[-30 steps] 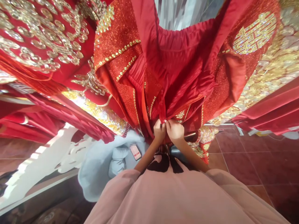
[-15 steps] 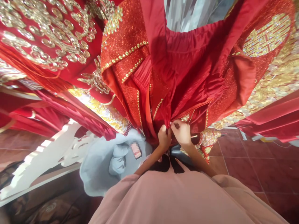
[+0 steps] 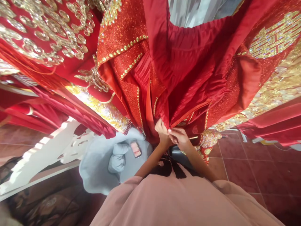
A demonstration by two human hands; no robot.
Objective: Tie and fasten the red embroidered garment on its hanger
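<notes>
A red satin garment [image 3: 188,59] with wide straps and a gathered elastic edge spreads before me. My left hand [image 3: 162,129] is closed around a bunched part of its lower cloth. Right beside it, my right hand [image 3: 180,137] pinches the cloth with thumb and fingertips, and the two hands touch or nearly touch. The exact bit between the fingers is too small to make out. Behind the garment shows a glittery red jacket [image 3: 119,69] with lines of gold beads.
Red costumes with gold ornaments [image 3: 58,28] crowd the left. A grey-blue armchair [image 3: 90,169] holds a cushion [image 3: 117,158] and a phone [image 3: 136,149]. White carved trim [image 3: 39,160] stands at lower left. Dark red tiles [image 3: 246,166] lie at right, near a patterned gold-red cloth [image 3: 208,142].
My left hand has shifted slightly up and left, turning so its back shows more. My right hand has moved a little lower, its fingers now against the left hand. The view has shifted slightly.
</notes>
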